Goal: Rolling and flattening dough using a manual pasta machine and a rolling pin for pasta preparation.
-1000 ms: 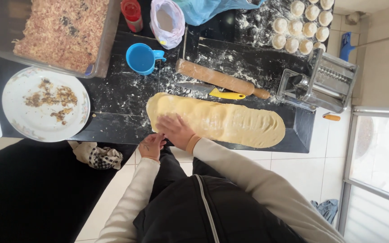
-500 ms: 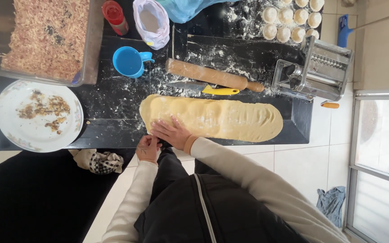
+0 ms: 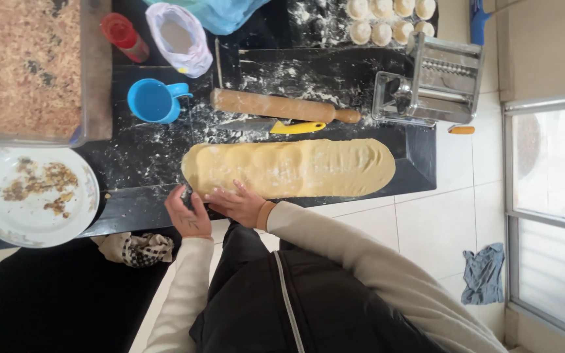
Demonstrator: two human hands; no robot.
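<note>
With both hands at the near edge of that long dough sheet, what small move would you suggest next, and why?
Probably press the right hand flat and slide it along the dough sheet towards its far end. The sheet shows a row of bumps along its length, and both hands sit only at one end, the left hand at the counter edge. The rolling pin lies untouched beyond it.
</note>
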